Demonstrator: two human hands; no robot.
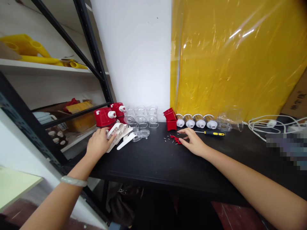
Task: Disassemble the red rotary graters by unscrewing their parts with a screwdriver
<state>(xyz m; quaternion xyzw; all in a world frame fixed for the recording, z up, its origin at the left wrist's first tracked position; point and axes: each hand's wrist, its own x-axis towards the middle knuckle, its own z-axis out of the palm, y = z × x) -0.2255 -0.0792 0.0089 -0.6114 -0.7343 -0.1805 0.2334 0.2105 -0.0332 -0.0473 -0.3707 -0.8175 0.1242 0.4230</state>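
My left hand [100,141] rests on white plastic parts [117,134] at the left of the black table, its fingers spread over their edge. Beside them lies a flat white piece [126,141]. My right hand [193,141] is over the table with thumb and forefinger apart, at the right edge of small red parts [175,139]. Several tiny screws [165,139] are scattered left of these. Red square containers [171,119] stand just behind. A screwdriver [214,133] with a yellow and black handle lies behind my right hand.
Red machine bodies [104,117] and clear plastic cups [141,112] stand at the back left. Several grater drums [199,121] line the back, with clear parts [233,119] and white cables [261,123] farther right. A black-framed shelf [93,41] borders the left.
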